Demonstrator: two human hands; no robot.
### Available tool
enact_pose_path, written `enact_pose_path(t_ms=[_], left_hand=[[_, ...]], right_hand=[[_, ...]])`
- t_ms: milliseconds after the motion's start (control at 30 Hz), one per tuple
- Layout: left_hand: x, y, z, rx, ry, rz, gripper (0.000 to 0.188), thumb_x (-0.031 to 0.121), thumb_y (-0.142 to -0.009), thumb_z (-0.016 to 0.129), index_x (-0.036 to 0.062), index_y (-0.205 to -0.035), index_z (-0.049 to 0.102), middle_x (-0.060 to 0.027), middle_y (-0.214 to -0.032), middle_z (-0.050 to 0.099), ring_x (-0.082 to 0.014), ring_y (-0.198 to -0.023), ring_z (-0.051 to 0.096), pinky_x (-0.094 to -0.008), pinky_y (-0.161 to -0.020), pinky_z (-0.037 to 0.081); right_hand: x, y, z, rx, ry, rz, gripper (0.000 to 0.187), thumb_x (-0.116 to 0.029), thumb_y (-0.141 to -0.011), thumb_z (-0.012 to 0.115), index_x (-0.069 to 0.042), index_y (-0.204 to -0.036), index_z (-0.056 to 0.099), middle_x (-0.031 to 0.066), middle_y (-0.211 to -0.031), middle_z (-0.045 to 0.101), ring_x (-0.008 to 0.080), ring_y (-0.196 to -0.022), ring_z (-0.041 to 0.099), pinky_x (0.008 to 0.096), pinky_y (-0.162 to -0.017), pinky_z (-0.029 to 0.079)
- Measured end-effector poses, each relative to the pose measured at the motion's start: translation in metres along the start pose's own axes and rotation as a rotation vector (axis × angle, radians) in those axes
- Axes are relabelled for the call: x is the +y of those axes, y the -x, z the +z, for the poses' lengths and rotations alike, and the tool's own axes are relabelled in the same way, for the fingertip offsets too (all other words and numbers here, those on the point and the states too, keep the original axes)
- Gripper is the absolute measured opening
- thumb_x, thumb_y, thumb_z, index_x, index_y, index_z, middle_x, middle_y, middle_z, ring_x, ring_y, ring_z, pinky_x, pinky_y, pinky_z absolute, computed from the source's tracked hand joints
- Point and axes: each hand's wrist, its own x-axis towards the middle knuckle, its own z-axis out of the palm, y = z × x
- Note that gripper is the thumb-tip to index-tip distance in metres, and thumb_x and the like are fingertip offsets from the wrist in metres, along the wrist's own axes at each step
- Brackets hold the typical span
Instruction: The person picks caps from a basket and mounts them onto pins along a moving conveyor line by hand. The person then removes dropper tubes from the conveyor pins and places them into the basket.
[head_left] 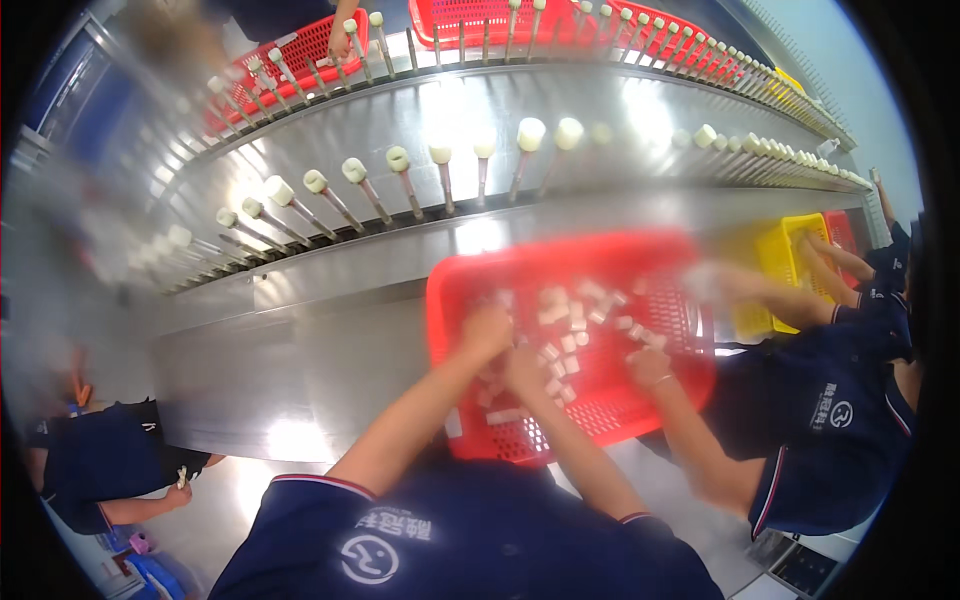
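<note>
A red plastic basket (440,320) with perforated walls stands in front of me, holding many short white cylindrical pieces (569,343). Both of my arms reach into its left part. My left hand (487,330) is over the basket's left side, near some of the white pieces; motion smears its fingers. Close beside it, nearly touching, is my right hand (522,368), low over the pieces at the left. Its fingers are blurred too, so whether either hand holds a piece cannot be made out.
A co-worker at right has one hand (650,367) in the same basket and another, blurred hand (708,283) at its right rim. Beyond runs a row of upright rods with white caps (398,160), with a second row behind. Yellow basket (785,250) at right; another person (110,460) at left.
</note>
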Motion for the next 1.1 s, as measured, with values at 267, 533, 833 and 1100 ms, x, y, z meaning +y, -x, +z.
enact_pose_path(t_ms=[267,533,833,1100], left_hand=[[0.006,0.025,-0.043,-0.346,1.569,-0.066,0.016,0.019,-0.087,0.037,0.0086,-0.097,0.046,-0.0095,-0.090,0.055,-0.0165,-0.073,0.056,-0.0251,-0.054,0.045],[-0.007,0.016,-0.027,-0.598,1.756,0.188,0.021,0.028,-0.089,0.044,0.0090,-0.095,0.050,-0.0095,-0.088,0.057,-0.0106,-0.054,0.049,-0.0220,-0.045,0.038],[-0.003,-0.027,-0.151,0.606,1.335,0.195,0.026,0.012,-0.081,0.057,0.0097,-0.106,0.053,-0.0024,-0.086,0.060,-0.0065,-0.051,0.047,-0.0216,-0.045,0.040],[0.078,-0.110,-0.164,0.719,0.112,0.095,0.043,0.025,-0.081,0.056,0.0189,-0.123,0.046,-0.0135,-0.075,0.062,-0.0166,-0.052,0.054,-0.0316,-0.051,0.042]], right_hand=[[0.009,-0.042,0.050,0.655,-0.532,-0.483,0.033,-0.024,-0.073,0.058,-0.009,-0.101,0.053,0.0136,-0.092,0.058,0.0327,-0.078,0.057,0.0404,-0.065,0.046],[0.070,-0.073,0.074,0.241,-0.354,-0.145,0.027,-0.012,-0.068,0.066,-0.001,-0.089,0.054,0.0063,-0.069,0.057,0.0221,-0.063,0.058,0.0328,-0.056,0.046],[0.093,-0.030,-0.040,-0.507,-1.978,0.072,0.036,-0.028,-0.076,0.060,-0.017,-0.107,0.045,0.0010,-0.095,0.052,0.0152,-0.074,0.054,0.0255,-0.049,0.042],[0.060,-0.011,-0.189,-0.348,-1.989,0.006,0.034,-0.030,-0.080,0.059,-0.014,-0.109,0.047,0.0002,-0.089,0.055,0.0113,-0.067,0.053,0.0216,-0.045,0.039]])
